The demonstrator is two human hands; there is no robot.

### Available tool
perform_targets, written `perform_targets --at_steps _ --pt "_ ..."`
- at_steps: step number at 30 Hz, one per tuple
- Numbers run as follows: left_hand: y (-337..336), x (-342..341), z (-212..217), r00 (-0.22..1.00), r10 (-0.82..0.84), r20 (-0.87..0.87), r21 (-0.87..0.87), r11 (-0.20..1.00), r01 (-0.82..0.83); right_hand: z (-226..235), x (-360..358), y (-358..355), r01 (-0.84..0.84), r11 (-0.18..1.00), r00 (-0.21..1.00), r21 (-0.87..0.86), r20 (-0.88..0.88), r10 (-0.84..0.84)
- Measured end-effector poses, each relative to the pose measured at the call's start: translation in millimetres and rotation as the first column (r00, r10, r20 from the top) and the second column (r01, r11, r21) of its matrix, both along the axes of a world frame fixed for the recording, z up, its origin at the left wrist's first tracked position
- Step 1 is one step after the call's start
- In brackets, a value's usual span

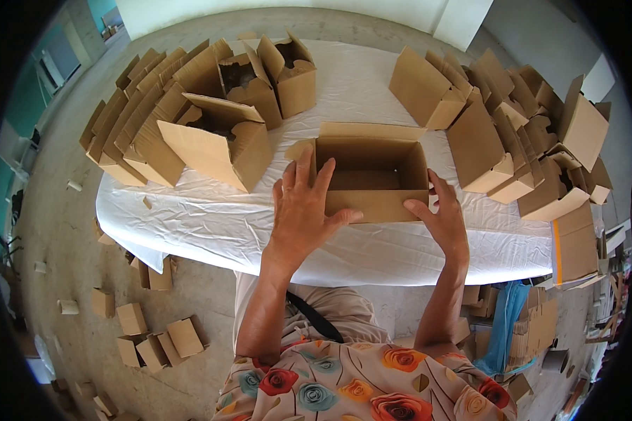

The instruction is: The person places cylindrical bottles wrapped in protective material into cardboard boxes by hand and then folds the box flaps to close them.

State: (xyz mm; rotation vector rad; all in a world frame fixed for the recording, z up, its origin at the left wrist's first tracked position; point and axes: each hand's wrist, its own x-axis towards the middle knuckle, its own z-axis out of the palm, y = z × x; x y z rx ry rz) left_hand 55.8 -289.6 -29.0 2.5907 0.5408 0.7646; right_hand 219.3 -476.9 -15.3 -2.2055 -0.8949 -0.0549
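Observation:
In front of me on the white-covered table stands a brown cardboard box [379, 205], its top open and its inside bare. A long flap rises along its far side, and a smaller flap sticks out at its left end. My left hand [303, 203] grips the left end, thumb on the near wall and fingers over the left edge. At the right end my right hand [441, 216] holds the box, its thumb against the near wall's corner and its fingers round the right side.
Several open cardboard boxes [221, 154] crowd the table's left side, and several more [474, 144] stand at the right. A flat cardboard piece [576, 242] lies by the right edge. Small boxes [184, 337] lie on the floor at lower left; blue plastic [507, 326] hangs at lower right.

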Motion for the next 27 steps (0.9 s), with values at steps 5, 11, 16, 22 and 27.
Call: perform_targets --at_steps 5,11,16,22,27 --pt "1.5 4.7 -9.3 0.995 -0.043 0.092 -0.121 0.991 0.054 -27.7 68.6 -12.4 -0.262 0.962 0.825 0.078 -0.499 0.265" --pt "-6.3 12.7 -18.3 0.981 0.034 0.192 -0.138 0.99 -0.007 -1.7 171.7 47.1 0.025 0.943 0.964 0.332 0.242 -0.11" --pt "-8.2 18.0 -16.5 0.975 0.049 0.219 -0.126 0.992 -0.021 2.4 262.0 93.3 0.079 0.974 0.931 0.214 0.333 -0.149" --pt "-10.6 20.1 -20.3 0.966 0.079 0.244 -0.167 0.985 -0.038 -0.8 261.9 86.5 0.036 0.99 0.947 0.135 0.312 -0.077" --pt "-7.8 16.9 -20.9 0.965 0.095 0.244 -0.164 0.985 -0.055 24.9 160.7 60.7 0.046 0.998 0.93 -0.036 0.365 -0.029"
